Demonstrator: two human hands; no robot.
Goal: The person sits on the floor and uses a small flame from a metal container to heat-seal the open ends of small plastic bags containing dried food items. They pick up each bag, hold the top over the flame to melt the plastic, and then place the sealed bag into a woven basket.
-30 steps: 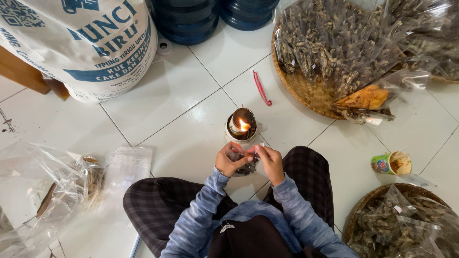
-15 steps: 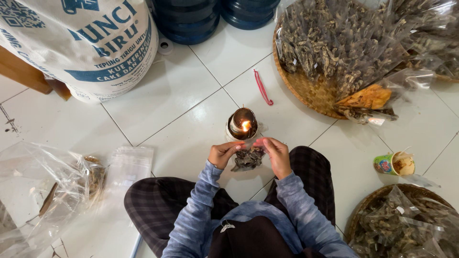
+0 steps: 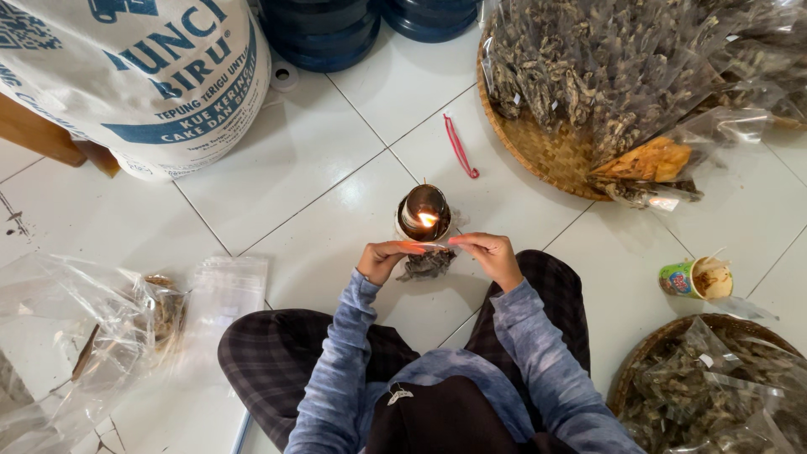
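Observation:
I sit cross-legged on a white tiled floor. My left hand [image 3: 382, 260] and my right hand [image 3: 492, 255] pinch the two ends of the top edge of a small clear plastic packet [image 3: 427, 263] filled with dark dried pieces. They hold that edge level, just in front of the flame of a small lit oil lamp [image 3: 424, 213] standing on the floor. The packet hangs between my hands, above my knees.
A woven tray [image 3: 538, 147] heaped with filled packets lies at the upper right, another basket [image 3: 643, 370] at the lower right. A small paper cup [image 3: 692, 278], a red rubber band [image 3: 460, 147], a large printed sack [image 3: 143, 76], blue jugs [image 3: 324, 29] and empty plastic bags [image 3: 92, 336] surround me.
My hands have lifted the packet from low by my knees, spread apart along its top edge and brought that edge up to the lamp flame.

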